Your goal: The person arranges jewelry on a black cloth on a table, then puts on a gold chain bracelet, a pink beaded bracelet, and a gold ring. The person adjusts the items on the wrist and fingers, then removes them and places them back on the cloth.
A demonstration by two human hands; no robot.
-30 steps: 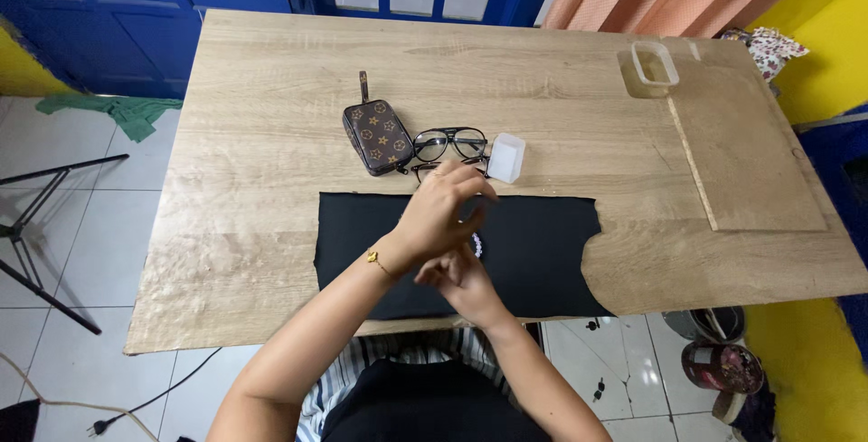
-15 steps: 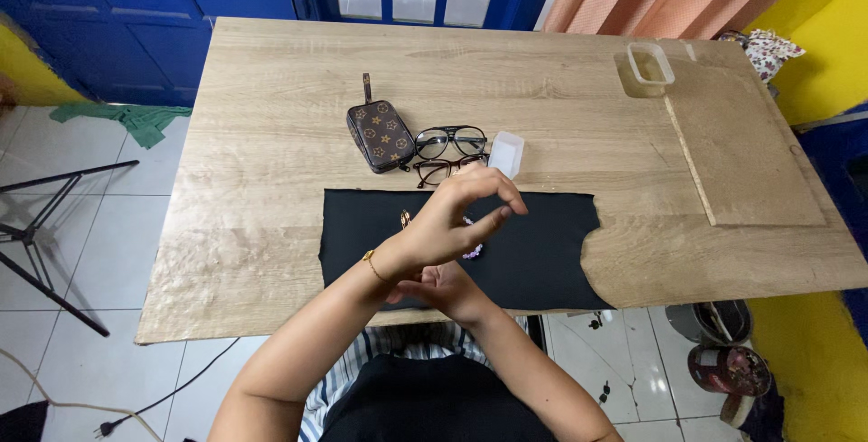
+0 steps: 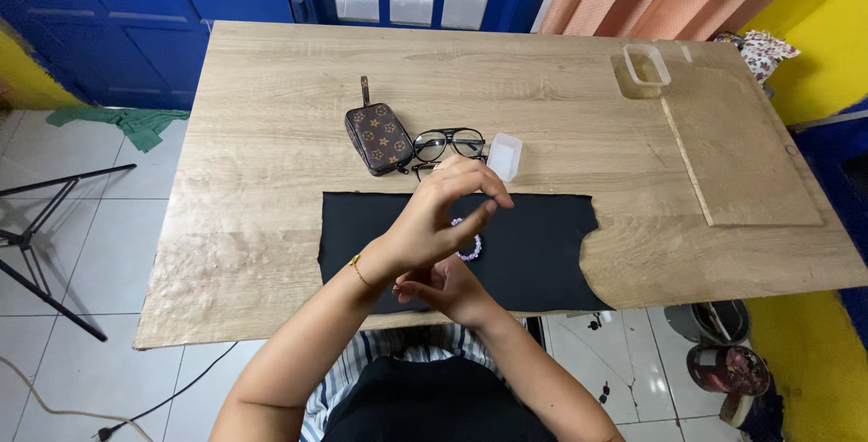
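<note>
Matt black cloth mat (image 3: 542,243); smooth wood-grain table (image 3: 271,135).

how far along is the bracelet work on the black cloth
Done: a closed ring of pale beads, the beaded bracelet, lies on the black cloth. In hand: left hand raised above it, right hand below the wrist. Whether anything is left cannot be told.

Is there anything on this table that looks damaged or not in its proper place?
The black mat has a ragged, notched right edge, as if roughly cut. Otherwise the pouch, glasses and bead bracelet lie tidy.
</note>
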